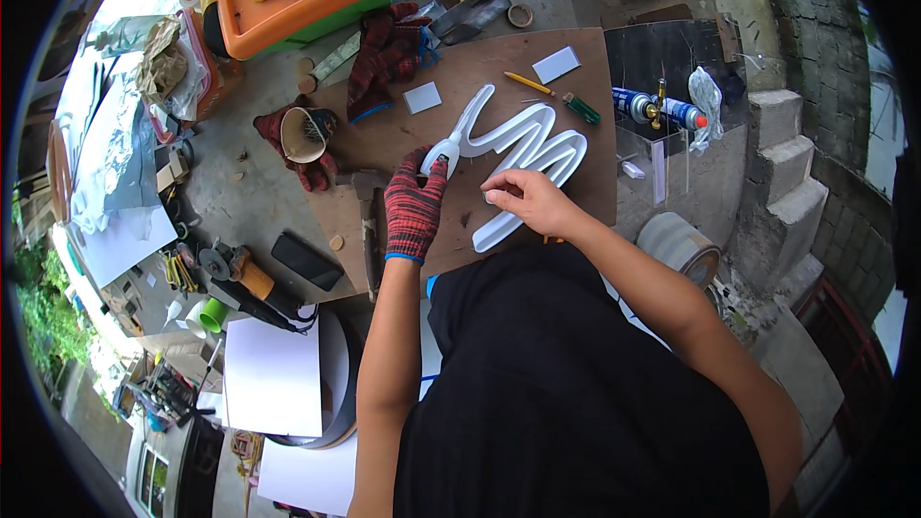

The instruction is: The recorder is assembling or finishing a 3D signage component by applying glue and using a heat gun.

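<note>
A white, zigzag-shaped channel letter point(501, 229) with raised walls lies on the brown board point(595, 173) in front of me. My left hand point(416, 204), in a red and black knit glove with a blue cuff, closes its fingers on the rounded loop at the letter's left end. Bare, my right hand point(533, 201) hovers over the letter's lower strokes, thumb and fingertips pinched together. Whatever those fingertips hold, if anything, is too small to make out. Beyond the letter are a yellow pencil point(529, 83) and a green-handled tool point(581, 108).
A hammer point(368, 221) lies left of my gloved hand. Farther left are a paper cup point(305, 134), a phone point(307, 261) and an angle grinder point(240, 270). An orange toolbox point(288, 10) stands at the back. Blue gas canisters point(633, 104) sit at the right, near concrete steps point(782, 149).
</note>
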Tool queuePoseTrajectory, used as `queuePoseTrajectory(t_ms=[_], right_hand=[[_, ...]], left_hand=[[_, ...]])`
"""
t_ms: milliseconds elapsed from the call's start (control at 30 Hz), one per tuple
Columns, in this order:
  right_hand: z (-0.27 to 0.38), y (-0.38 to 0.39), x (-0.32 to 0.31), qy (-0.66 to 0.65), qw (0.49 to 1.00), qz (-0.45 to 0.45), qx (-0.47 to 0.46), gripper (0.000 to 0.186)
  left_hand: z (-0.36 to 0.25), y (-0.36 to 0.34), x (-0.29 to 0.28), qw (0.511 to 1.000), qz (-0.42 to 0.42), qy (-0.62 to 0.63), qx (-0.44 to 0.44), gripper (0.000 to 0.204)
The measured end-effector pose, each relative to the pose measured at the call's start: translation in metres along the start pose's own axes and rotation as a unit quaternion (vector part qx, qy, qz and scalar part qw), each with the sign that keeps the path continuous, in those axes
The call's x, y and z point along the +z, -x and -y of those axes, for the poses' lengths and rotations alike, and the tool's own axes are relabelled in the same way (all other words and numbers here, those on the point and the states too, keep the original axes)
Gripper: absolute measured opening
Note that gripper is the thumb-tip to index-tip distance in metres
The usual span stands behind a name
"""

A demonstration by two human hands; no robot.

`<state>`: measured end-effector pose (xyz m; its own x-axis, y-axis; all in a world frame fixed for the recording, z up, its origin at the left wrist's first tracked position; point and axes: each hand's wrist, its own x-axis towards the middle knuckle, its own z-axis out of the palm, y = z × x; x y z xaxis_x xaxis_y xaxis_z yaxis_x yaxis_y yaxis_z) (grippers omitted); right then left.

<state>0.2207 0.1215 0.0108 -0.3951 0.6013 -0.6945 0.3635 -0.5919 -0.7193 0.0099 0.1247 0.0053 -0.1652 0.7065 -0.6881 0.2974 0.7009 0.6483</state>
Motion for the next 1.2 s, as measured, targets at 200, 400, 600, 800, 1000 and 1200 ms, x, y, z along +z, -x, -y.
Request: queuePoseTrajectory(t_ms=[200, 400, 600, 800, 1000, 1200], right_hand=[[-0.0009, -0.0001, 0.0010, 0.000, 1.000, 0.001, -0.003, 0.030], [0.0000, 0.0005, 0.0004, 0.003, 1.000, -0.001, 0.001, 0.031], [0.0000, 0.0000, 0.0003, 0.008, 1.000, 0.003, -0.002, 0.031], [0.0015, 0.0001, 0.0006, 0.001, 1.000, 0.005, -0.003, 0.031], [0.0053, 0.0003, -0.0008, 0.004, 1.000, 0.006, 0.009, 0.030], [0.0061, -0.0005, -0.0007, 0.007, 1.000, 0.008, 0.007, 0.029]], left_hand=[[0.0032, -0.0008, 0.0014, 1.000, -0.010, 0.002, 0.009, 0.038], [0.0004, -0.0004, 0.0017, 1.000, -0.005, 0.002, 0.003, 0.037], [0.0019, -0.0006, 0.0018, 1.000, -0.009, 0.009, 0.010, 0.037], [0.0017, -0.0023, 0.0018, 1.000, -0.001, 0.004, 0.007, 0.038], [0.0030, -0.0023, 0.0016, 0.999, -0.008, -0.003, 0.035, 0.040], [-0.0002, -0.0022, 0.0010, 0.999, -0.010, -0.021, 0.032, 0.039]])
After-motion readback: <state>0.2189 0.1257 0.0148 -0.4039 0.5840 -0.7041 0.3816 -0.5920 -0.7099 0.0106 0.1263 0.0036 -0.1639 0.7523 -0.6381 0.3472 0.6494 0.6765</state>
